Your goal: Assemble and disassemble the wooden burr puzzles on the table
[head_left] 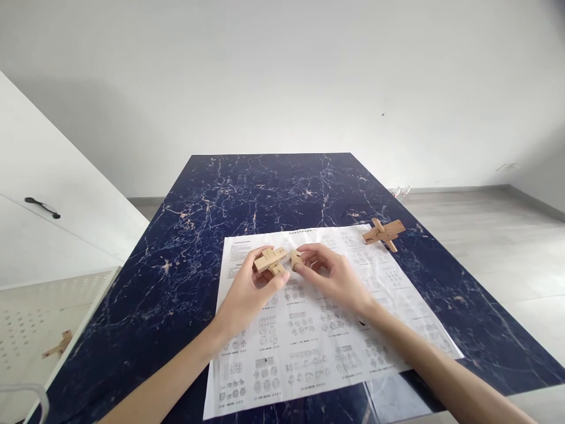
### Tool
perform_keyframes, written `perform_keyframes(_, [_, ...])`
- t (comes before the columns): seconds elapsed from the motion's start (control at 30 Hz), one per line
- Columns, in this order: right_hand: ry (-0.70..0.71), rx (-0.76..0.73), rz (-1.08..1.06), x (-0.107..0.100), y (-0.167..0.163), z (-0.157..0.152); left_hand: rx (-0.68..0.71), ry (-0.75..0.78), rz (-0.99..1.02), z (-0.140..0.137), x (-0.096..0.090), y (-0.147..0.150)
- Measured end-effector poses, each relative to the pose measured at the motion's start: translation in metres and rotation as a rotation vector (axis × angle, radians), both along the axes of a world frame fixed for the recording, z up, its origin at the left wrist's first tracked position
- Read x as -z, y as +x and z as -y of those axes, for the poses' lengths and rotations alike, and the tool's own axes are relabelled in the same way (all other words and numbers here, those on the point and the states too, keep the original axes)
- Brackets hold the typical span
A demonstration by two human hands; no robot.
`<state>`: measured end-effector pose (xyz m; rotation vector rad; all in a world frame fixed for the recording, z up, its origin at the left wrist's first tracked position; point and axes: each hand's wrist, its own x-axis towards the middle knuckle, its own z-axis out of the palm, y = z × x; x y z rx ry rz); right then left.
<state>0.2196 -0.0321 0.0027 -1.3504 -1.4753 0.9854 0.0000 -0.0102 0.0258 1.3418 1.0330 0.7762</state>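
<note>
Just above the printed sheet, my left hand is closed around a cross-shaped cluster of interlocking wooden puzzle pieces. A short wooden puzzle piece is pinched between the thumb and fingers of my right hand. The two wooden parts are close together, with a small gap between them. Beneath both hands lies the white instruction sheet, covered with small diagrams of puzzle shapes. My fingers hide parts of both wooden parts.
An assembled wooden cross puzzle rests at the sheet's upper right corner. The sheet lies on a dark blue marbled table. Left of the table, another wooden piece sits on a pale perforated surface, near a white cabinet.
</note>
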Motion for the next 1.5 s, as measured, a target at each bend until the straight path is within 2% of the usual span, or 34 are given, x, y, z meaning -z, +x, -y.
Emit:
perform_keyframes(0.23, [-0.177, -0.055, -0.356, 0.003, 0.012, -0.004, 0.006, 0.05, 0.015, 0.002, 0.008, 0.0])
perform_keyframes(0.37, [-0.272, -0.091, -0.59, 0.003, 0.016, -0.005, -0.003, 0.064, -0.016, 0.005, 0.007, 0.001])
perform_keyframes(0.6, [-0.304, -0.094, -0.715, 0.001, 0.018, -0.007, 0.012, 0.08, -0.067, 0.009, 0.001, 0.003])
perform_keyframes(0.87, [-0.277, -0.043, -0.665, 0.007, 0.016, -0.007, 0.0, 0.091, -0.075, 0.01, 0.001, 0.004])
perform_keyframes(1.13, [-0.27, -0.086, -0.617, 0.0, 0.012, -0.006, 0.017, 0.092, -0.059, 0.01, 0.002, 0.003])
perform_keyframes(1.37, [-0.213, -0.137, -0.376, -0.003, 0.009, 0.002, 0.065, 0.131, -0.051, 0.011, 0.001, 0.002])
perform_keyframes(1.5, [-0.231, -0.159, -0.347, -0.007, 0.006, 0.004, 0.077, 0.159, -0.05, 0.013, 0.0, 0.003])
